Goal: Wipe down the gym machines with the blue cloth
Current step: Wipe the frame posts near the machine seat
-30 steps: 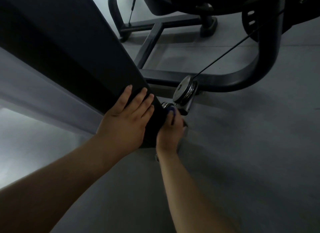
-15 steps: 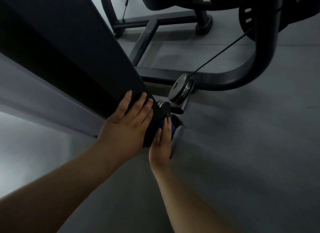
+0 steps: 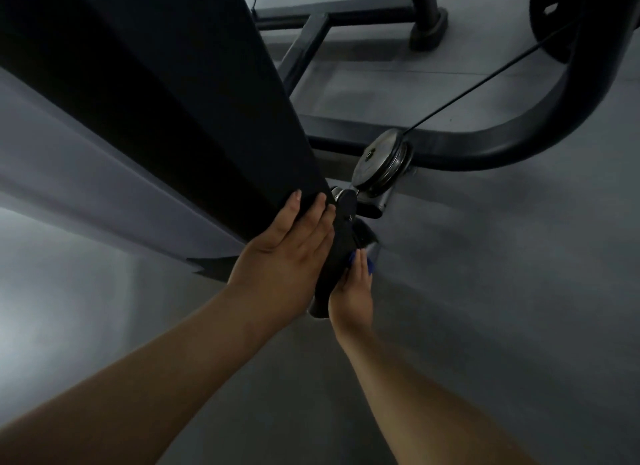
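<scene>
Blue cloth [image 3: 371, 266] peeks from under the right hand [image 3: 352, 290], whose straight fingers press it onto the side of the black column [image 3: 207, 118] near the floor. The left hand [image 3: 284, 257] lies flat on the column, likely as a brace. A pulley [image 3: 381, 163] sits just beyond.

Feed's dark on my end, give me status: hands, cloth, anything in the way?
Left hand flat on black upright. Right hand presses blue cloth against its lower edge. Pulley and cable close above.
</scene>
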Motion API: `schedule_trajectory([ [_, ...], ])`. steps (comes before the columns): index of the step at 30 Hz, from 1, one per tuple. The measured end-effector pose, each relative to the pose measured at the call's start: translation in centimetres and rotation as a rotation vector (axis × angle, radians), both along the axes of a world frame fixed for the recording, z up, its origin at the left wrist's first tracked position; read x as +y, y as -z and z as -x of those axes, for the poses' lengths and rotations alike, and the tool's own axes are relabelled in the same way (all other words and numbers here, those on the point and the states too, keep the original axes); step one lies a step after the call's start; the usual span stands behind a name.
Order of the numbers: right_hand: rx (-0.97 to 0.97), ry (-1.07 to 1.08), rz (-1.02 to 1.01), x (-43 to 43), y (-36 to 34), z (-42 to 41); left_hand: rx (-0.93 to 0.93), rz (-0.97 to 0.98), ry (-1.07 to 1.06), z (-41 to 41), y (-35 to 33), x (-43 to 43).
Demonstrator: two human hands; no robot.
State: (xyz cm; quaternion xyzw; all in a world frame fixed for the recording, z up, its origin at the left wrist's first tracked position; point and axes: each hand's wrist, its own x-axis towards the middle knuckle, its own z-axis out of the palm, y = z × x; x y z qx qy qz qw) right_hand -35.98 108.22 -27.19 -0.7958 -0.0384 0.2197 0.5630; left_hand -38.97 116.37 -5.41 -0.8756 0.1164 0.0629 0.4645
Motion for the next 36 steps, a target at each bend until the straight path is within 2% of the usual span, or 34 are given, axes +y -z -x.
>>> schedule_trajectory([
  [6, -0.241, -0.155, 0.214, -0.2, 3.5, -3.4, -0.045, -0.019, -0.001, 0.0, 1.4, -0.1],
  [11, -0.276, -0.275, 0.236, 1.0, 5.7, -11.3, -0.055, -0.046, -0.032, 0.1, 1.7, -0.2],
  [14, -0.278, -0.273, 0.154, -0.2, 4.7, -10.6, -0.071, -0.031, -0.014, 0.2, 1.8, 0.1],
  [17, -0.435, -0.343, 0.21, -2.1, 5.5, -7.1, -0.1, -0.003, 0.003, 0.3, 1.9, 0.6],
  [22, -0.241, -0.36, 0.18, -0.1, 5.3, -11.6, -0.113, -0.001, 0.004, 0.2, 2.5, 0.4],
  [27, -0.321, -0.6, 0.211, 1.4, 3.5, -16.3, -0.163, 0.058, -0.032, -0.2, 2.6, -0.1],
  [30, -0.323, -0.464, 0.174, 0.9, 4.8, -14.7, -0.158, 0.065, -0.023, -0.1, 2.6, 0.1],
  [32, -0.353, -0.393, 0.234, 0.0, 6.6, -12.2, -0.15, 0.051, -0.025, 0.1, 2.6, 0.2],
  [34, -0.388, -0.365, 0.271, -0.7, 7.4, -10.7, -0.155, 0.042, -0.022, 0.1, 2.7, 0.1],
  [36, -0.377, -0.375, 0.217, 0.0, 7.2, -11.6, -0.162, 0.055, -0.031, 0.0, 2.9, -0.1],
])
